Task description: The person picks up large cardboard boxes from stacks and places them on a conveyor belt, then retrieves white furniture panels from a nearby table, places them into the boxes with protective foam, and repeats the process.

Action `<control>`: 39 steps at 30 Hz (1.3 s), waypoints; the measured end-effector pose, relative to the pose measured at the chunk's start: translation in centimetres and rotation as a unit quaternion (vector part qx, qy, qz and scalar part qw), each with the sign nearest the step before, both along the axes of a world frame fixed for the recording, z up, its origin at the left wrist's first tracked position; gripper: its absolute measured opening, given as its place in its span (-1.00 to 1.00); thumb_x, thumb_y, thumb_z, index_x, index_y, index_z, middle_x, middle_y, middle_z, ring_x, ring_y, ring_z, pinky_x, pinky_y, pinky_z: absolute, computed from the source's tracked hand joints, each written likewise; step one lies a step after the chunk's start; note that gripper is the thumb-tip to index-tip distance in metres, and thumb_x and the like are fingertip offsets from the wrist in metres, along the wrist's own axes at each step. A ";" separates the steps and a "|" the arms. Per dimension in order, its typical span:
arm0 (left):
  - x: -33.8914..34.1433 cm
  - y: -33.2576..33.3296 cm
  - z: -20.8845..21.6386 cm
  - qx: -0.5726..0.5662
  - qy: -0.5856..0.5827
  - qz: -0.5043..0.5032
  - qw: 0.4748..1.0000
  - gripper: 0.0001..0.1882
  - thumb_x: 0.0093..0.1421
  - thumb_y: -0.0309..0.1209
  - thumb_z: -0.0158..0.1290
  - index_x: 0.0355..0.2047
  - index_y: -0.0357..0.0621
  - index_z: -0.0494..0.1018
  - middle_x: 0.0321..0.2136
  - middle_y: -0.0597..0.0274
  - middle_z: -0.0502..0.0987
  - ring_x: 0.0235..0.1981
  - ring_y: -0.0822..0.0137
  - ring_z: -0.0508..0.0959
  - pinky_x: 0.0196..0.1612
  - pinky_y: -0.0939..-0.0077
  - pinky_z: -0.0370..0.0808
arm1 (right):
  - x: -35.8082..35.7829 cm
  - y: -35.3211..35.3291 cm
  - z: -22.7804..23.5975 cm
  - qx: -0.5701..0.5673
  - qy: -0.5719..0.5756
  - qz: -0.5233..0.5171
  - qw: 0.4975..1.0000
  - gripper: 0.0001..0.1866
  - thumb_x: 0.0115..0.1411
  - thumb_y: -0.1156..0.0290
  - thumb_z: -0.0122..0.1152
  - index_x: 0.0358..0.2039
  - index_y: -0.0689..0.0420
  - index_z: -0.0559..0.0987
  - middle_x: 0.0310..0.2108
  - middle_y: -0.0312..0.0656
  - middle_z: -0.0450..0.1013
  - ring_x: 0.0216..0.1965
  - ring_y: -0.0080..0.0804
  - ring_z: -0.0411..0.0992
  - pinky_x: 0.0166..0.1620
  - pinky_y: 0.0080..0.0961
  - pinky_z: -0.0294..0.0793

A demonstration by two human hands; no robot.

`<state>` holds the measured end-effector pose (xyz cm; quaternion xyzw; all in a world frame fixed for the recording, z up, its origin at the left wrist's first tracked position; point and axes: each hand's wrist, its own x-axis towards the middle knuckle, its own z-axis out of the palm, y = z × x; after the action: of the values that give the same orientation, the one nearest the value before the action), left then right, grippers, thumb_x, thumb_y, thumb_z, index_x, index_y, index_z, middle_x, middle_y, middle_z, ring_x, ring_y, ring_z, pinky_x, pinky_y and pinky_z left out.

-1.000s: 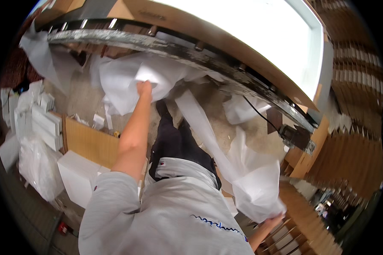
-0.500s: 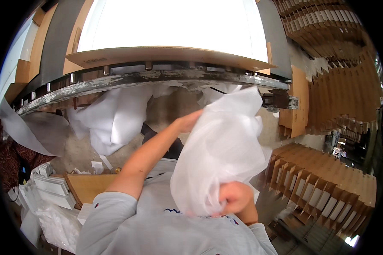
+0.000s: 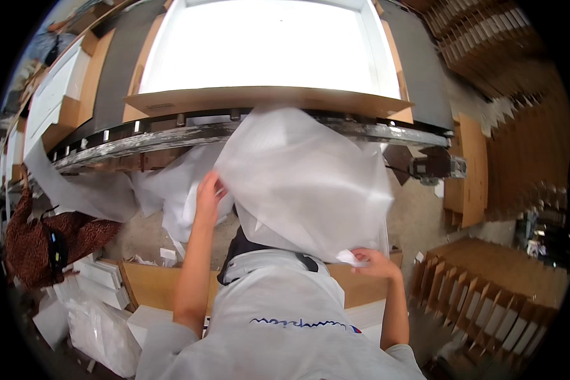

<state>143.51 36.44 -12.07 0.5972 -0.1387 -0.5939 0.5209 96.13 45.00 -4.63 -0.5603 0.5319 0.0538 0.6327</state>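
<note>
Head view: blue script point(image 3: 304, 322) across shirt point(image 3: 285, 351); right fingers point(image 3: 363, 254) pinch sheet point(image 3: 304, 177).

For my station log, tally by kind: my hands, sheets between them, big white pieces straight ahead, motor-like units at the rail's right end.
Left hand, right hand: 2
Translucent sheet: 1
White piece: 1
Motor-like unit: 1
Total: 5

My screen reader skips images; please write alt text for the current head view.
The right hand pinches the near edge of a billowing white sheet, with the left hand at its left edge. Beyond, a white tray edged with cardboard sits on a conveyor.
</note>
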 end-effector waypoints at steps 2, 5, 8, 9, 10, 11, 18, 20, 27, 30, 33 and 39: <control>1.9 5.9 -0.5 0.031 -0.044 0.089 0.995 -0.80 0.26 -0.23 -0.07 -0.30 -0.04 0.46 -0.38 0.43 0.45 -0.28 0.51 0.41 -0.13 0.49 0.36 | -2.0 -2.2 -1.0 -0.042 -0.129 -0.066 0.989 -0.29 0.01 0.10 0.31 0.13 0.16 0.37 0.05 -0.22 0.39 0.02 -0.33 0.36 0.06 -0.32 0.31; 1.9 13.2 1.5 -0.019 -0.125 0.171 0.977 -0.78 0.24 -0.33 -0.07 -0.23 -0.16 0.48 -0.33 0.40 0.48 -0.25 0.49 0.43 -0.11 0.50 0.36 | 1.4 -8.2 -0.8 -0.079 -0.334 -0.266 0.901 -0.14 0.06 -0.16 0.18 0.24 0.13 0.23 0.12 -0.16 0.31 0.15 -0.29 0.25 0.19 -0.25 0.15; 0.3 16.5 6.2 -0.063 -0.176 0.187 0.964 -0.79 0.22 -0.41 -0.06 -0.21 -0.25 0.47 -0.31 0.37 0.49 -0.24 0.50 0.43 -0.10 0.53 0.34 | 10.8 -14.6 -0.4 -0.056 -0.307 -0.316 0.896 -0.15 0.15 -0.16 0.08 0.27 0.17 0.16 0.21 -0.02 0.20 0.21 -0.27 0.18 0.18 -0.28 0.18; 0.0 17.7 7.5 -0.065 -0.187 0.184 0.963 -0.79 0.22 -0.43 -0.06 -0.20 -0.27 0.47 -0.31 0.36 0.49 -0.24 0.51 0.43 -0.10 0.55 0.34 | 14.4 -15.8 -2.6 -0.063 -0.255 -0.276 0.925 -0.15 0.16 -0.13 0.09 0.29 0.16 0.13 0.24 0.00 0.14 0.24 -0.27 0.13 0.20 -0.26 0.16; 0.1 18.7 8.2 -0.073 -0.195 0.182 0.961 -0.79 0.22 -0.45 -0.06 -0.20 -0.29 0.46 -0.30 0.35 0.49 -0.24 0.51 0.43 -0.10 0.57 0.33 | 18.0 -16.9 -6.0 -0.079 -0.201 -0.233 0.948 -0.15 0.17 -0.10 0.11 0.30 0.15 0.10 0.27 0.01 0.09 0.27 -0.27 0.08 0.21 -0.24 0.13; 0.5 20.2 8.0 -0.073 -0.251 0.146 0.954 -0.87 0.20 -0.47 0.01 -0.28 -0.25 0.47 -0.37 0.37 0.48 -0.31 0.55 0.41 -0.18 0.65 0.32 | 21.9 -17.3 -8.6 -0.025 -0.125 -0.216 0.968 -0.26 0.20 0.00 0.11 0.27 0.13 0.16 0.20 -0.04 0.20 0.19 -0.32 0.18 0.14 -0.32 0.22; 2.8 30.3 6.5 0.084 -0.320 0.365 0.870 -0.89 0.18 -0.45 0.12 -0.41 -0.14 0.39 -0.50 0.46 0.39 -0.46 0.60 0.34 -0.37 0.69 0.27 | 37.2 -16.5 0.1 0.053 -0.374 -0.001 0.926 -0.65 0.22 0.34 0.14 0.01 0.13 0.41 -0.52 -0.46 0.32 -0.54 -0.70 0.28 -0.50 -0.68 0.27; 4.7 31.1 6.8 0.062 -0.340 0.417 0.840 -0.86 0.19 -0.42 0.14 -0.37 -0.16 0.39 -0.47 0.43 0.40 -0.44 0.61 0.35 -0.36 0.71 0.27 | 39.1 -16.2 10.0 -0.006 -0.439 0.096 0.894 -0.55 0.25 0.41 0.07 0.16 0.11 0.34 -0.50 -0.45 0.31 -0.54 -0.71 0.27 -0.49 -0.70 0.28; 16.4 19.9 6.5 -0.061 -0.312 0.535 0.782 -0.73 0.24 -0.24 0.02 -0.21 -0.20 0.45 -0.35 0.33 0.48 -0.35 0.42 0.46 -0.29 0.54 0.39 | 39.9 -17.4 28.4 -0.249 -0.500 0.182 0.809 -0.38 0.20 0.47 0.15 0.26 0.11 0.19 -0.38 -0.38 0.44 -0.64 -0.79 0.20 -0.59 -0.78 0.16; 18.1 17.0 4.9 -0.089 -0.257 0.504 0.820 -0.73 0.23 -0.27 0.03 -0.19 -0.20 0.44 -0.36 0.34 0.48 -0.36 0.43 0.45 -0.30 0.55 0.39 | 37.8 -20.3 29.3 -0.391 -0.403 0.103 0.821 -0.41 0.17 0.57 0.14 0.22 0.22 0.23 -0.15 -0.28 0.40 -0.47 -0.70 0.28 -0.41 -0.68 0.27; 18.5 15.9 5.0 -0.093 -0.232 0.466 0.849 -0.73 0.21 -0.29 0.03 -0.17 -0.21 0.44 -0.37 0.34 0.47 -0.38 0.44 0.45 -0.32 0.55 0.39 | 35.2 -23.1 27.6 -0.469 -0.230 0.063 0.850 -0.34 0.17 0.61 0.10 0.28 0.10 0.16 -0.01 -0.24 0.37 -0.37 -0.62 0.33 -0.29 -0.59 0.39; 17.4 14.8 5.9 -0.090 -0.202 0.382 0.897 -0.71 0.17 -0.35 0.03 -0.13 -0.21 0.43 -0.39 0.36 0.46 -0.42 0.46 0.43 -0.35 0.57 0.38 | 32.2 -23.6 23.5 -0.509 -0.083 0.053 0.855 -0.26 0.16 0.55 0.08 0.34 -0.05 0.10 -0.33 -0.23 0.52 -0.64 -0.64 0.25 -0.51 -0.63 0.34</control>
<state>160.94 51.25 -6.17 0.6619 -0.0551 -0.2004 0.7202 128.31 21.41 18.83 -0.8341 0.3997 -0.2374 0.2969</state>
